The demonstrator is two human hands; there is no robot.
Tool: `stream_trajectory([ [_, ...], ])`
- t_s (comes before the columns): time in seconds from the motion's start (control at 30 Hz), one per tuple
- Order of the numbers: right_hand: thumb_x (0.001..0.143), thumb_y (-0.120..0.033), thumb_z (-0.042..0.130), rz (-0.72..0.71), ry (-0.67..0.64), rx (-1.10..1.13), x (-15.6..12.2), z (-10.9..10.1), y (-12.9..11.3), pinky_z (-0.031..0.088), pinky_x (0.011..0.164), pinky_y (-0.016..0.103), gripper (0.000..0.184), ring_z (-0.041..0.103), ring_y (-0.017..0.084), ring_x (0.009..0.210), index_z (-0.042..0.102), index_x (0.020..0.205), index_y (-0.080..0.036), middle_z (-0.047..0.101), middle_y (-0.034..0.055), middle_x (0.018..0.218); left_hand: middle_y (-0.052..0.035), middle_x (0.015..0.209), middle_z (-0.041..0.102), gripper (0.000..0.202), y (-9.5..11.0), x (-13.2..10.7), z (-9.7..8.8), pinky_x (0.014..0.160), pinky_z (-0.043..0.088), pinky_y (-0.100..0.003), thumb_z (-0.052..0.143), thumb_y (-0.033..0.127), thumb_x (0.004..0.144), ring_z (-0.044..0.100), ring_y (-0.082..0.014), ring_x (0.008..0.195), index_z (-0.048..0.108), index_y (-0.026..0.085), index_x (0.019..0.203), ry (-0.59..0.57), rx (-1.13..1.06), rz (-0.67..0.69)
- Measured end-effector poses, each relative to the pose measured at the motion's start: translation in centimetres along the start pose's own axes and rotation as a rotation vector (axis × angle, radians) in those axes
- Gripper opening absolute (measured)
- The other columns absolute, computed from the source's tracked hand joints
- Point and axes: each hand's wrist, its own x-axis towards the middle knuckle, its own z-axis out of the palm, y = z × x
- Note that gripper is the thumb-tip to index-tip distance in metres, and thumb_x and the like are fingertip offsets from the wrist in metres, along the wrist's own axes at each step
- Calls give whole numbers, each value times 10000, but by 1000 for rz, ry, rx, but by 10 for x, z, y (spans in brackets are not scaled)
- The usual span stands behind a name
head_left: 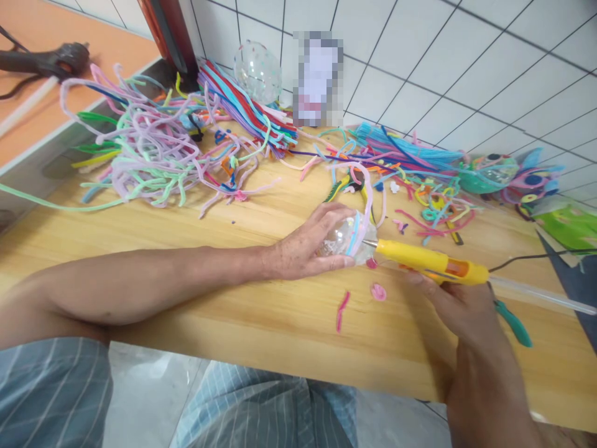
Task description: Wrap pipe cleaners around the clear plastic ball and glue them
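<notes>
My left hand (pixel 310 246) lies on the wooden table (pixel 186 249), fingers curled round a clear plastic ball (pixel 347 239) with blue and pink pipe cleaners on it. My right hand (pixel 454 305) grips a yellow glue gun (pixel 431 263) from below. The gun's metal tip touches the ball's right side. A clear glue stick (pixel 541 295) sticks out of the gun's back end. Small pink pipe-cleaner pieces (pixel 377 291) lie on the table just below the ball.
A tangle of pastel pipe cleaners (pixel 149 149) covers the far left; straight bundles (pixel 247 106) and more loose ones (pixel 410 168) lie behind. Another clear ball (pixel 257 71) stands by the tiled wall. Teal-handled pliers (pixel 513 322) lie right. A black glue gun (pixel 46 61) rests far left.
</notes>
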Motion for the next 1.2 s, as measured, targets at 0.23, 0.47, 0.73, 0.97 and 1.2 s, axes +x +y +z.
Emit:
stream_trajectory([
  [0.23, 800, -464, 844, 13, -14, -28, -5, -2, 11, 670, 671, 386, 177, 801, 277, 751, 810, 896, -319, 841, 2, 829, -199, 1545, 499, 786, 1, 0, 0, 1243, 465, -652, 740, 482, 975, 467, -361, 1513, 328, 280, 1614, 1, -2, 17],
  [0.47, 814, -466, 831, 4, -17, -25, -2, -9, 18, 697, 722, 443, 129, 809, 302, 784, 848, 894, -366, 856, 19, 860, -194, 1541, 519, 808, -1, 0, 2, 1239, 458, -675, 761, 485, 958, 478, -373, 1504, 327, 292, 1611, 16, -11, 18],
  [0.73, 785, -446, 866, -3, -4, -7, -1, -7, 14, 701, 795, 484, 138, 821, 322, 827, 851, 901, -373, 859, 22, 868, -195, 1552, 505, 803, -1, 0, 2, 1238, 449, -682, 759, 493, 955, 474, -380, 1503, 334, 294, 1607, 9, -20, 5],
  [0.97, 800, -424, 836, -9, -4, -8, -1, -3, 9, 711, 723, 424, 130, 826, 300, 789, 863, 895, -340, 874, 15, 872, -185, 1532, 513, 806, -1, 0, 0, 1226, 472, -668, 752, 497, 964, 476, -373, 1496, 319, 308, 1617, 0, -4, 5],
  [1.2, 812, -426, 829, 7, -5, 11, 0, -1, 4, 713, 751, 404, 121, 831, 295, 804, 868, 888, -340, 864, 25, 845, -178, 1524, 522, 808, -1, 0, 0, 1239, 464, -658, 759, 467, 966, 457, -367, 1520, 308, 304, 1617, 7, 2, 30],
])
